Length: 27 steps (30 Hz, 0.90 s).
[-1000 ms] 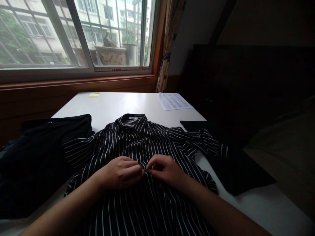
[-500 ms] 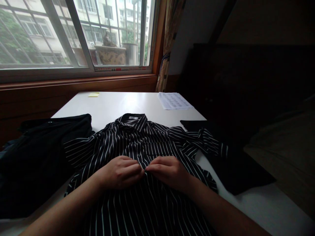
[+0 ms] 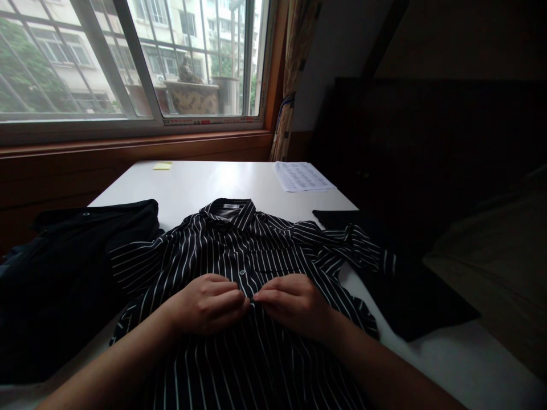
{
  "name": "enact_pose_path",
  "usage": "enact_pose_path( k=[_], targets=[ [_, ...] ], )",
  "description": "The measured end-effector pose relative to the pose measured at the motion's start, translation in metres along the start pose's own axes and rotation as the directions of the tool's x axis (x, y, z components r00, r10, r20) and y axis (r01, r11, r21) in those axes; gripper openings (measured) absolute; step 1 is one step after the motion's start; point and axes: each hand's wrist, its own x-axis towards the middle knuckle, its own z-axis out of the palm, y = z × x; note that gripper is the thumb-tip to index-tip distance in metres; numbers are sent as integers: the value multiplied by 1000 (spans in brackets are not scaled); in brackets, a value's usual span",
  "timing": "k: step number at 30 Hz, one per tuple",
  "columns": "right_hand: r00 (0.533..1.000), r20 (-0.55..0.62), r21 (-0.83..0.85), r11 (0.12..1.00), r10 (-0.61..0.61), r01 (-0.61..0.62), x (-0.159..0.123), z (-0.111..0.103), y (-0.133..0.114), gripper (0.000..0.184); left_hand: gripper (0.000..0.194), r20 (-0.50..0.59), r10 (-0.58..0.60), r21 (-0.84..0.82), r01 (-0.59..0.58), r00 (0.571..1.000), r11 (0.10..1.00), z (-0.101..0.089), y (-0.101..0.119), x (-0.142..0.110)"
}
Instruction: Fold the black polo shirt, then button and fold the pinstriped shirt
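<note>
A black shirt with white stripes (image 3: 213,250) lies face up, its collar toward the window and its sleeves spread to both sides. My left hand (image 3: 209,303) is closed in a pinch on the shirt's front placket. From the other side my right hand (image 3: 294,300) pinches the same spot, its fingertips almost meeting those of the left. A button (image 3: 242,273) shows on the placket just beyond my fingers. Whatever lies right between the fingertips is too small and covered to make out.
Dark folded clothing (image 3: 85,273) is piled at the left, and a flat black garment (image 3: 410,296) lies at the right under a sleeve. Printed sheets (image 3: 303,176) and a yellow sticky note (image 3: 163,165) rest on the white table (image 3: 213,176) near the window (image 3: 200,62).
Both hands stay pinched at the same place on the placket, with only slight finger movement. The whole view has shifted very slightly.
</note>
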Motion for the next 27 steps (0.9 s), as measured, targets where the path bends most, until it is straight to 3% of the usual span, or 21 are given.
enact_pose_path(
  k=[11,18,27],
  targets=[
    [1000,-28,-31,999,-7,6,0,0,0,11,13,-31,5,-30,-6,999,1000,-1,2,0],
    [1000,-18,-38,999,-15,15,0,1,-1,10,6,-61,87,99,-81,994,992,0,-4,0],
    [1000,-24,-66,998,-10,9,-2,0,-1,12,11,-13,-46,-31,46,999,998,5,-3,-7]
  ],
)
